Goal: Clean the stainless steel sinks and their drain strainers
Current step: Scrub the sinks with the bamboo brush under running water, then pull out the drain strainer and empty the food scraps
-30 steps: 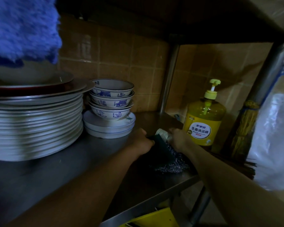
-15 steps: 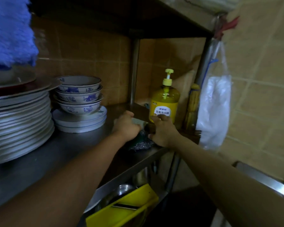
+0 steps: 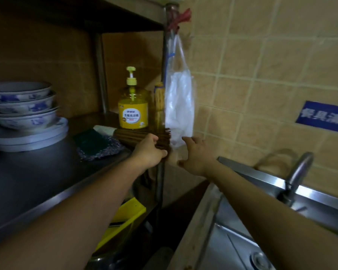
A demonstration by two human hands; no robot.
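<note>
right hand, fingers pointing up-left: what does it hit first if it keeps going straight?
Most likely the hanging plastic bag: the right hand has its fingertips just below the bag's bottom corner. Depth is unclear, so it might pass in front and reach the tiled wall.

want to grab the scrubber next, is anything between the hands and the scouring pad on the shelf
Nothing visible blocks it. The scouring pad lies uncovered near the shelf's front edge, just left of the left hand, which grips a bundle of chopsticks. The right hand is open, farther right by the hanging plastic bag.
</note>
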